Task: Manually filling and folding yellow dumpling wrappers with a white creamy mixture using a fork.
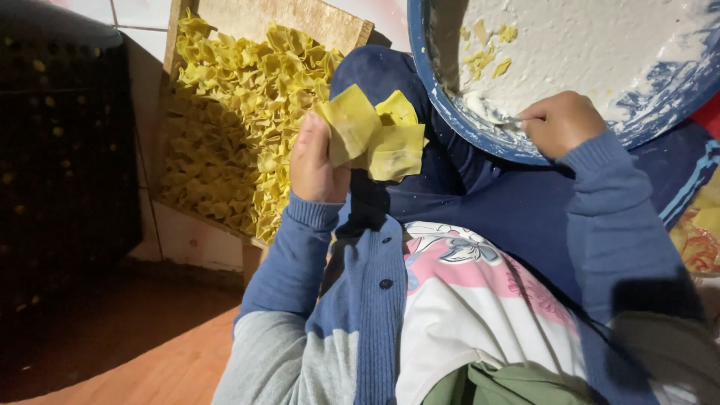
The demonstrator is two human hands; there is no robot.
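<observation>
Yellow wrappers point(371, 131) fan from left hand point(313, 161).

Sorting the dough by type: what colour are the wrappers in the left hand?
Yellow wrappers, held by the left hand; head view.

left hand point(313, 161) raised, fingers pinched — right hand point(559, 124) curled shut

Thin yellow dough squares point(373, 135) fan upright above the lap; a blue bowl point(450, 112) tilts, holding pale, perhaps pasty, filling point(600, 52).
</observation>
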